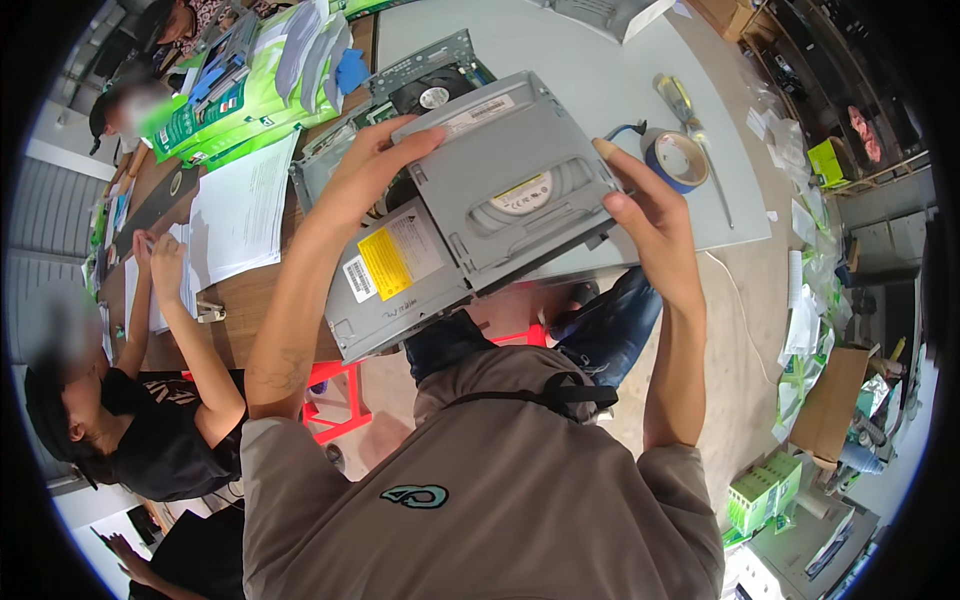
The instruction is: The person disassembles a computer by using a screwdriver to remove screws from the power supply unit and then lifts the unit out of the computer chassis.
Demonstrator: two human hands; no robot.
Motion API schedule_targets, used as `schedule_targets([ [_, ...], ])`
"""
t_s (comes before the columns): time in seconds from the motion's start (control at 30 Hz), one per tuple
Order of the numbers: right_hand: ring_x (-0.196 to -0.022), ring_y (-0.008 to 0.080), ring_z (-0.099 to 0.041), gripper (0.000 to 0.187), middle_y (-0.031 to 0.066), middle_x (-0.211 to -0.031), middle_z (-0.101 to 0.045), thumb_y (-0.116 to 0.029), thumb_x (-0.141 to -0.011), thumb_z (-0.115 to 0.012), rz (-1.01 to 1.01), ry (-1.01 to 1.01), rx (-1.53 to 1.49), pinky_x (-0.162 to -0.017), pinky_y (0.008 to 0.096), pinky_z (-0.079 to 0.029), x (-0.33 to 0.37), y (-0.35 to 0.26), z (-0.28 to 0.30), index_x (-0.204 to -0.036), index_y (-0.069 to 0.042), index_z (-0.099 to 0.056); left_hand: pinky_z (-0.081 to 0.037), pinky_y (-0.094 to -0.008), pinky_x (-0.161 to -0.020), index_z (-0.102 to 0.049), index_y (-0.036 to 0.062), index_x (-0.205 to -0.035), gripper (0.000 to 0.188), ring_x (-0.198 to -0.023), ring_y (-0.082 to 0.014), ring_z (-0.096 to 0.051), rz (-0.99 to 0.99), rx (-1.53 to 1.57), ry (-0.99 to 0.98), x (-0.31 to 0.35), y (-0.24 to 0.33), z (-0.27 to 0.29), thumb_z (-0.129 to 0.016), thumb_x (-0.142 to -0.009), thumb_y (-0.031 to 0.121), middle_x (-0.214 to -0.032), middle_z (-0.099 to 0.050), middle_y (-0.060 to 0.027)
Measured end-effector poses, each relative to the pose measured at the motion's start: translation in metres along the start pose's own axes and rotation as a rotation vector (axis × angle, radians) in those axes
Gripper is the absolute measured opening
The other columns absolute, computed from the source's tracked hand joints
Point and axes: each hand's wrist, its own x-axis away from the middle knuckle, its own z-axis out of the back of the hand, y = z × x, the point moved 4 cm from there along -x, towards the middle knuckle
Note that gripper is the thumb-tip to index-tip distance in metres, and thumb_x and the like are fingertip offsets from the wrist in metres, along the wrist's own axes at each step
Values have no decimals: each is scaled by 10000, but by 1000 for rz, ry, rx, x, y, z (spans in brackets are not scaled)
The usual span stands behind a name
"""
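An optical disc drive (555, 160) is held up in front of me: a flat grey part with a long oval recess and a white label. Against its left side is a metal case (405, 305) with a yellow label; I cannot tell whether the two are joined. My left hand (372, 165) grips the drive's upper left edge, thumb on top and fingers bent behind. At the right edge, my right hand (655, 215) pinches it between thumb and fingers. Behind lies an opened metal chassis (450, 58) with a round black fan and green circuit board, partly hidden.
On the grey table (735, 205), right of the drive, are a tape roll (677, 160), a screwdriver (690, 108) and a cable (630, 128). Green packages (235, 115) and paper sheets (240, 220) lie left. A co-worker's hands (165, 255) are there. A red stool (340, 400) stands below.
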Motion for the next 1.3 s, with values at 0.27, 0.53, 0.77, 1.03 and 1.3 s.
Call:
schedule_targets([
  [0.27,-966,136,-566,449,85,-1121,-673,-145,-925,-716,-18,81,0,-981,297,-455,-9,-4,1,-1324,31,-606,-472,-221,-810,-664,-25,-1212,472,-904,-99,-620,3,-10,-98,-13,0,-7,-705,-927,349,-1036,-684,-55],
  [0.53,-819,140,-534,348,59,-873,-652,-166,-901,-745,14,143,13,-752,280,-456,-10,-1,-4,-1200,1,-687,-412,-259,-836,-708,20,-1179,548,-918,-116,-553,1,-111,-4,-18,-23,-1,-680,-917,500,-962,-662,-10],
  [0.77,-805,201,-629,423,161,-968,-724,-297,-888,-755,118,160,26,-778,325,-506,-14,3,0,-1153,27,-692,-431,-280,-950,-678,-38,-1224,589,-1015,-131,-591,-11,-114,51,-22,-28,5,-664,-950,483,-1115,-690,-80],
  [1.03,-771,228,-643,479,159,-944,-729,-380,-851,-778,110,143,-25,-748,346,-518,-21,15,0,-1126,8,-716,-471,-267,-882,-653,-29,-1250,476,-957,-130,-615,-36,33,156,-19,-20,1,-681,-970,355,-1099,-686,-73],
  [1.3,-843,192,-664,474,132,-986,-741,-378,-862,-785,68,65,-110,-795,308,-519,-26,23,6,-1129,10,-727,-510,-297,-843,-668,-8,-1221,419,-932,-132,-638,27,82,119,-19,-17,-2,-659,-985,339,-1088,-692,-61],
])
